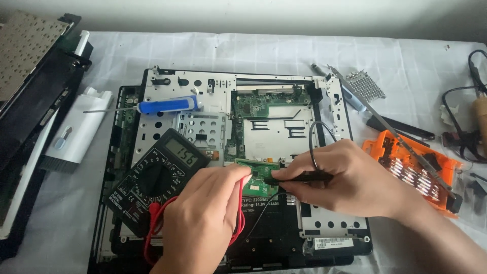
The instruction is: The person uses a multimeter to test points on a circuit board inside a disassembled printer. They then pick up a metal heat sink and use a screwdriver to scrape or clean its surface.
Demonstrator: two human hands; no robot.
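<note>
An opened laptop chassis (324, 231) lies on a white cloth, its metal frame and green boards bare. My left hand (203, 218) pinches a red probe with its tip on a small green circuit board (257, 181). My right hand (340, 180) grips a black probe (299, 177), tip on the same board. Red leads (152, 228) and a black lead (315, 133) loop away from the probes. A black multimeter (157, 177) with a lit display rests tilted on the chassis, left of my hands.
A blue-handled screwdriver (167, 105) lies on the metal frame. An orange bit case (406, 165), loose tools and a perforated metal plate (365, 83) sit at the right. A white brush tool (76, 132) and a dark laptop cover (30, 86) are on the left.
</note>
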